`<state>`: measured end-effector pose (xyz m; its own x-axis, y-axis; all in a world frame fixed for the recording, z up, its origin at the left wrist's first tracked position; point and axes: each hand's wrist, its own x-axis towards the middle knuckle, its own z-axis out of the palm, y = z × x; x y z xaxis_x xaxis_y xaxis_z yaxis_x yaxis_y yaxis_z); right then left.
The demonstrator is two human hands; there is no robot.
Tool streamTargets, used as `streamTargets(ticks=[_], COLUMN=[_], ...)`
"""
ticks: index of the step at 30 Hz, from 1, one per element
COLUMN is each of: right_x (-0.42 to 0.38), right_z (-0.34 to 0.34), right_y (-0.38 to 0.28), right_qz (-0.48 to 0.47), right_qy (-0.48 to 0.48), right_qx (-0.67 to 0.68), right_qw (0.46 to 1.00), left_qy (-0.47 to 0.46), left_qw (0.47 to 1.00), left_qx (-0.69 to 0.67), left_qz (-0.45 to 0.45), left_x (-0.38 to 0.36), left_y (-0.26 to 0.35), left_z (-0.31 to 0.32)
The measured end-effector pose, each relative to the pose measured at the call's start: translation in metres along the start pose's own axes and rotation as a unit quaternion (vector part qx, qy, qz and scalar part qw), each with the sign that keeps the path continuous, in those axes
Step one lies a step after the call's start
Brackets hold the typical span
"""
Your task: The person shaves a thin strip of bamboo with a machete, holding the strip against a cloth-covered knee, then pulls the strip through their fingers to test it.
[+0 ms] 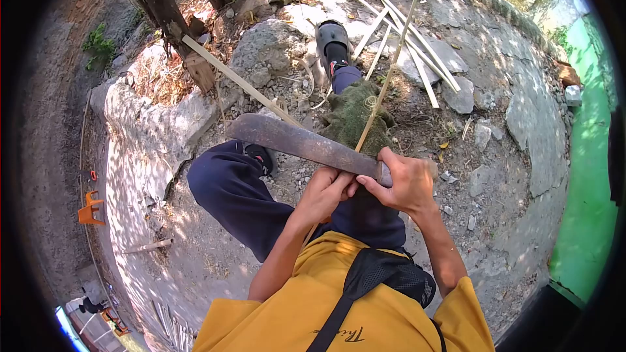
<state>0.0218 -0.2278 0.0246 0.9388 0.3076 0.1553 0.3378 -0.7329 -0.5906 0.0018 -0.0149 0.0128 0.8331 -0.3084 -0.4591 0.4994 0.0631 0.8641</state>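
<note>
My right hand (pixel 405 184) is wrapped around the handle of a machete (pixel 297 143). Its broad, worn blade points left across my lap. Close beside it, my left hand (pixel 323 194) is closed on a long thin bamboo strip (pixel 390 72) just below the blade. That strip runs up and away from me, crossing under the blade and over a rough green cloth (pixel 352 116) draped on my leg. Another, wider bamboo strip (pixel 238 80) slants in from the upper left, its near end close to the blade.
Several split bamboo strips (pixel 417 45) lie crossed on the rubble ahead. Tree trunks (pixel 156 6) and broken concrete (pixel 261 49) stand at the upper left. An orange plastic stool (pixel 91 208) is far left; a green surface (pixel 587 176) borders the right.
</note>
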Motion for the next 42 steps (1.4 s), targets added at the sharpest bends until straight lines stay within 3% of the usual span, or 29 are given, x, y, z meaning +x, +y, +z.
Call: streamTargets(ticks=[1,5,7,8,14,19,26,29,31,36,42], right_x=[0.001,0.006,0.012,0.014,0.017,0.016,0.016,0.016,0.019,0.020,0.016], right_z=[-0.004,-0.016,-0.016,-0.015,-0.010,-0.010,-0.008,-0.010,-0.012,-0.016,-0.013], right_y=[-0.002,-0.007,-0.004,-0.004,-0.002,-0.002,-0.001,-0.002,0.002,0.003,0.001], right_qz=[0.005,0.019,0.021,0.022,0.019,0.025,-0.002,-0.016,-0.015,-0.007,-0.006], right_qy=[-0.008,-0.031,-0.044,-0.052,-0.071,-0.069,-0.058,-0.075,-0.083,-0.104,-0.100], right_qx=[-0.011,-0.024,-0.029,-0.035,-0.049,-0.039,-0.040,-0.052,-0.052,-0.070,-0.082], right_qw=[1.000,0.999,0.998,0.998,0.996,0.997,0.998,0.996,0.995,0.992,0.992], left_qy=[-0.022,-0.104,-0.104,-0.147,-0.050,-0.117,-0.040,0.014,0.009,-0.024,-0.011], left_qw=[0.997,0.991,0.989,0.984,0.989,0.979,0.997,0.997,0.998,0.997,1.000], left_qx=[-0.073,-0.084,-0.083,-0.076,0.007,-0.006,0.044,0.068,0.027,-0.068,-0.006], left_qz=[-0.019,-0.011,-0.057,-0.068,-0.141,-0.167,-0.047,-0.037,-0.064,-0.003,-0.006], left_x=[0.001,0.005,0.006,0.010,-0.033,-0.057,-0.015,0.003,0.007,0.015,0.012], left_y=[0.004,0.014,0.026,0.023,0.031,0.001,-0.003,0.014,0.022,-0.001,-0.009], left_z=[-0.001,-0.013,-0.014,-0.022,-0.025,-0.048,-0.016,-0.002,-0.002,-0.003,-0.005])
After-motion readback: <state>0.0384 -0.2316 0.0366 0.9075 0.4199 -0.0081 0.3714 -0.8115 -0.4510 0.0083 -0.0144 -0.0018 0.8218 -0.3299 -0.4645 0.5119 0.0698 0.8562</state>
